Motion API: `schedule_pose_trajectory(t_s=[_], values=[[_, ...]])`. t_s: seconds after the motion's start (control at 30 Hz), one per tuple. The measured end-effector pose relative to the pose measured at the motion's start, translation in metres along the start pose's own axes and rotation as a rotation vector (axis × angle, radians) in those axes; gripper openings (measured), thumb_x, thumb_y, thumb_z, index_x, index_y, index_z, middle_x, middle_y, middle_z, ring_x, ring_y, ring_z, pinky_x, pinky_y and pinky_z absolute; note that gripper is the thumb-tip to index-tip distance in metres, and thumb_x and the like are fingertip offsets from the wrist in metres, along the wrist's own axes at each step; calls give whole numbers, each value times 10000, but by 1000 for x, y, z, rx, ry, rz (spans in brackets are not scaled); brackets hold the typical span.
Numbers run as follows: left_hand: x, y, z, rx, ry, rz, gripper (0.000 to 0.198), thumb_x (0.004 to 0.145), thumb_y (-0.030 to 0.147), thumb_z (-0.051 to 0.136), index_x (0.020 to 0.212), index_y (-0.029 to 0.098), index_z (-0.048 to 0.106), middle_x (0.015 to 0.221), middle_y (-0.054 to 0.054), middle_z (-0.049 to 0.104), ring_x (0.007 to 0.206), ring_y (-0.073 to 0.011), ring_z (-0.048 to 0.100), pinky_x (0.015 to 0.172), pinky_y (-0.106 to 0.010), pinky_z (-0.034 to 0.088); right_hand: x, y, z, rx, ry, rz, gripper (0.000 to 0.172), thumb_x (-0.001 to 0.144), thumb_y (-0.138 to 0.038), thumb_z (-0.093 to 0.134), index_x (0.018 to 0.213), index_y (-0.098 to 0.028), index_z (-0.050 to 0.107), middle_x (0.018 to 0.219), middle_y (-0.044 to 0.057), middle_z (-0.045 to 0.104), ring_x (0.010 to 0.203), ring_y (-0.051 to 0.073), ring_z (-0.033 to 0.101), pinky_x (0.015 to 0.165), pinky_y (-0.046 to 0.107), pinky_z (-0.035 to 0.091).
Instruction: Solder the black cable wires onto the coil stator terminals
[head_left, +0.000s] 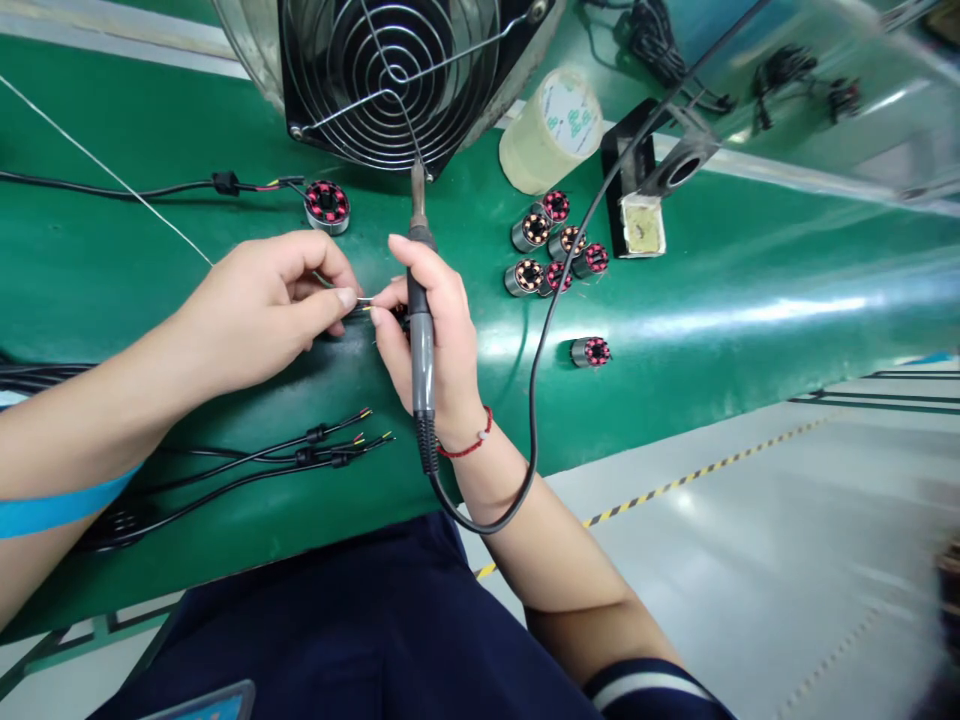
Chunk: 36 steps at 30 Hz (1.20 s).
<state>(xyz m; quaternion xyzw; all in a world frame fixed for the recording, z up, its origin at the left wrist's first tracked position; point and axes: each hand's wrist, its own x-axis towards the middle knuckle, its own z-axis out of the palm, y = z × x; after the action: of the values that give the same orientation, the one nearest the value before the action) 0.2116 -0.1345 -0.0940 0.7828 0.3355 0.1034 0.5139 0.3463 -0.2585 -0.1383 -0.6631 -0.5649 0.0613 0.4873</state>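
My left hand is closed in a pinch on a thin wire end over the green table. My right hand grips a soldering iron, tip pointing away toward the fan, and its fingertips touch the same wire end. A small dark part sits between the two hands, mostly hidden. A wound coil ring with a black cable lies just beyond my left hand.
A black fan with a wire guard stands at the back. Beside it are a tape roll, a solder stand with sponge, several small coil motors and one apart. Black cables with stripped ends lie near me.
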Motion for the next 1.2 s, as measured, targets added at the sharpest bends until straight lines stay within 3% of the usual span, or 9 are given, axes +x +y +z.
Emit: schedule_pose_trajectory(t_s=[0.13,0.33,0.53,0.67,0.87,1.0,1.2], values=[[-2,-2,1,123,5,69,214,817,396,569,838,221,690,745,8,698,613,-133,602,589,-280,453,0,1,1,22,54,-74,379,980,-224,560,1348,-299,511,888,-30,716,918,181,699,1050,402,558],[-4,-1,-1,324,8,308,244,876,394,515,855,231,694,847,12,702,753,-152,619,696,-290,438,-2,2,3,59,-2,-37,408,993,-205,530,1393,-256,467,938,-11,700,917,181,729,991,404,592],[-3,-4,2,259,-13,144,233,821,397,549,750,221,683,828,0,714,741,-154,619,698,-301,441,-7,-5,-12,105,65,31,347,1043,-226,504,1380,-308,520,988,1,770,945,165,745,985,365,605],[-2,-5,7,261,-37,73,213,768,373,542,684,222,666,811,-2,705,727,-153,613,678,-304,439,-19,-20,-31,103,117,48,272,1050,-318,570,1318,-299,614,1294,53,724,1037,187,757,932,370,642],[-2,-3,11,259,19,50,234,738,388,548,623,213,653,822,2,709,718,-142,611,661,-300,425,-51,-26,-36,143,272,82,190,1004,-353,644,1178,-287,681,926,9,734,679,148,713,634,314,634],[-2,-4,12,268,40,51,246,748,383,545,618,205,654,818,13,714,663,-111,573,636,-284,404,-60,-25,-33,151,321,120,173,989,-411,659,1090,-273,682,822,0,729,710,173,768,576,293,634],[-4,-3,13,254,50,56,225,767,368,550,632,214,646,821,7,710,661,-116,560,645,-304,411,-62,-23,-33,145,287,173,204,993,-446,650,1097,-271,656,884,10,773,728,174,796,583,289,657]])
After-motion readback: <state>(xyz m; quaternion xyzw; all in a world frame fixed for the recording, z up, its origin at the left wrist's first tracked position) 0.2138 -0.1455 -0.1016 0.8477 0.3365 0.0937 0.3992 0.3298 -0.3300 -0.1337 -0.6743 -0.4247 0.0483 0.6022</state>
